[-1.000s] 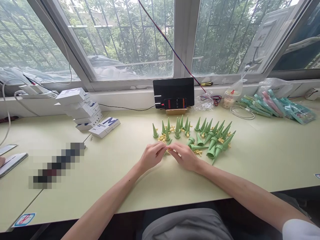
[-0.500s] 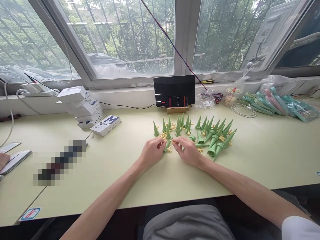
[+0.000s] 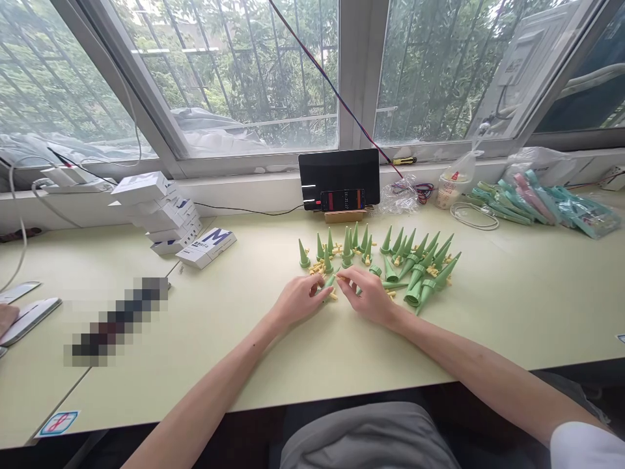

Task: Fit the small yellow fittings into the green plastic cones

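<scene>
My left hand (image 3: 303, 297) rests low over the table, its fingers closed around a green watering spike (image 3: 330, 281) that points up and to the right. Opposite it, my right hand (image 3: 365, 293) pinches a small yellow valve (image 3: 339, 277) close to that spike's tip; whether the two touch is too small to tell. Several green spikes (image 3: 347, 249) stand upright just behind my hands, with loose yellow valves (image 3: 317, 266) among them. To the right of my right hand, more green spikes (image 3: 414, 293) lie tilted in a heap, some with yellow valves attached.
A phone (image 3: 342, 199) leans on a dark tablet (image 3: 338, 170) at the back. White boxes (image 3: 161, 205) are stacked at the left, one box (image 3: 207, 247) lying beside them. Bagged items (image 3: 541, 202) and a drink cup (image 3: 449, 189) sit back right. Another person's hand (image 3: 7, 317) shows far left.
My left fingers have opened out slightly and shifted, and the green spike between my hands now shows more and points further right. My right hand stays almost in place.
</scene>
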Motion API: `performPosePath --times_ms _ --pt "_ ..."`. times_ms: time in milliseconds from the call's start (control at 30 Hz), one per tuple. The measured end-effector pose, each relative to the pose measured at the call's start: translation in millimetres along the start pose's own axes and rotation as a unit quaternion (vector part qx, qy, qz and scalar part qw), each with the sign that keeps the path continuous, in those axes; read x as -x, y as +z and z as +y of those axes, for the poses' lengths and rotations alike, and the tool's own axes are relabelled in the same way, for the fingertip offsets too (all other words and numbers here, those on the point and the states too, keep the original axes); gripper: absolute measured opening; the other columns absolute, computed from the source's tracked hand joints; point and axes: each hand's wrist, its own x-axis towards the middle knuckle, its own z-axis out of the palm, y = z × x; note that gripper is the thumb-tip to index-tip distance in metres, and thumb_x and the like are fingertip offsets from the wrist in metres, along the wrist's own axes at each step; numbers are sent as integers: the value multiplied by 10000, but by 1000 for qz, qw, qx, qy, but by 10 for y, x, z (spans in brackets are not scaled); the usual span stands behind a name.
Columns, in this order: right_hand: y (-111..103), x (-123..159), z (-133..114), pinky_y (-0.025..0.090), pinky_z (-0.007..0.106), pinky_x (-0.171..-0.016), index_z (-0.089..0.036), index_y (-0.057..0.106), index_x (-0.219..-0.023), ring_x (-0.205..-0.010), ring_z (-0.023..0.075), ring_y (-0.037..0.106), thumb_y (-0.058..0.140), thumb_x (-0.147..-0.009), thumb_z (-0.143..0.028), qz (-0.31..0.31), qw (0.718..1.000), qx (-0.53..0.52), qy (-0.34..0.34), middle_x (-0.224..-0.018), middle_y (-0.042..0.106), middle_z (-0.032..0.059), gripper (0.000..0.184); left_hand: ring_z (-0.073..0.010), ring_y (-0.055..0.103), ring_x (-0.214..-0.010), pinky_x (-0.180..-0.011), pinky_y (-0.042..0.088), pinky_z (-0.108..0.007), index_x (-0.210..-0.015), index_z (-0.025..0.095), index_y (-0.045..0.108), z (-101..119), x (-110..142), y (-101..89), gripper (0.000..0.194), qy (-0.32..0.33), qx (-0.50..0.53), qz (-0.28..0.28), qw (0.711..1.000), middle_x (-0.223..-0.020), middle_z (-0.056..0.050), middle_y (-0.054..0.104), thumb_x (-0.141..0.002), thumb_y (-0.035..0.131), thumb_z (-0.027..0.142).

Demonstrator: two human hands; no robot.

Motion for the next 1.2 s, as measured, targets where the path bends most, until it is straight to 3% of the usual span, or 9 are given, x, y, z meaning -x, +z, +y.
performPosePath --times_ms 400,567,967,1200 --pt "-13 -3 -12 464 251 -607 -193 627 -1001 -697 151 581 507 -991 -211 1 1000 -6 1 -833 647 40 122 -107 318 -527 -530 241 -260 -633 194 360 37 12 -36 413 -1 11 -43 999 -556 51 364 -893 553 450" --pt "-10 -7 -8 461 252 -598 -195 629 -1001 -687 150 583 520 -984 -201 12 1000 -7 -7 -812 644 36 111 -106 298 -548 -535 232 -258 -645 194 333 23 12 -15 393 -10 39 -47 998 -574 51 338 -885 554 413" --pt "-11 -22 1 464 258 -621 -182 637 -998 -690 148 595 525 -981 -203 -1 1000 -12 4 -812 649 38 116 -86 304 -527 -523 269 -240 -718 192 432 34 -11 -7 313 -43 130 74 988 -620 55 377 -913 556 402" --pt "-10 -12 -11 466 254 -586 -179 643 -1052 -674 146 602 512 -978 -191 -35 999 -33 9 -865 692 55 151 -86 323 -511 -507 283 -239 -729 194 444 32 2 -3 285 -41 143 108 983 -606 53 391 -902 582 374"
